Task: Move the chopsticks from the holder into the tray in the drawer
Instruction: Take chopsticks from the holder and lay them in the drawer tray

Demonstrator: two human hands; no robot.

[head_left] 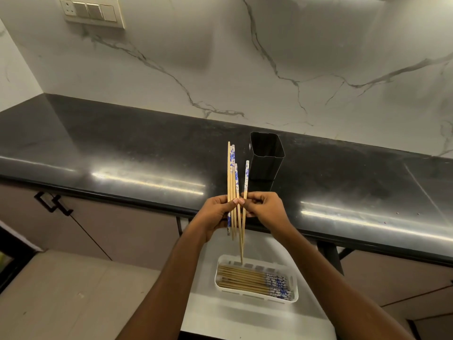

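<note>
The left hand [215,214] is closed around a small bundle of chopsticks [232,192], thumb across the front of the shafts. The right hand [263,208] pinches one separate chopstick [245,204] between thumb and fingertips, just beside the bundle at its 3 o'clock side. Both hands are held in the air in front of the table [122,148] edge, above the open drawer [257,320].

Handling: the chopsticks appear to be thin, light, rigid wooden sticks. They are likely to roll and to slide against one another, so a loose grip may let them fan out or drop. Both hands grip at mid-shaft, which keeps each end balanced; this is the recommended hold.

Orientation: the long axis of the held chopsticks runs close to vertical, 12 to 6 o'clock. Most blue-patterned ends point to 12 o'clock, though one in the bundle shows its pattern low. The single chopstick's bare tip points to 6 o'clock, toward the white tray [293,294], which sits in the drawer.

In the tray, a layer of laid chopsticks [245,278] lies flat, long axis from 9 to 3 o'clock, patterned ends at 3 o'clock. The held sticks must be turned roughly a quarter turn to match.

The black holder [266,155] stands upright on the table at 12 o'clock from the right hand; it appears empty.
</note>
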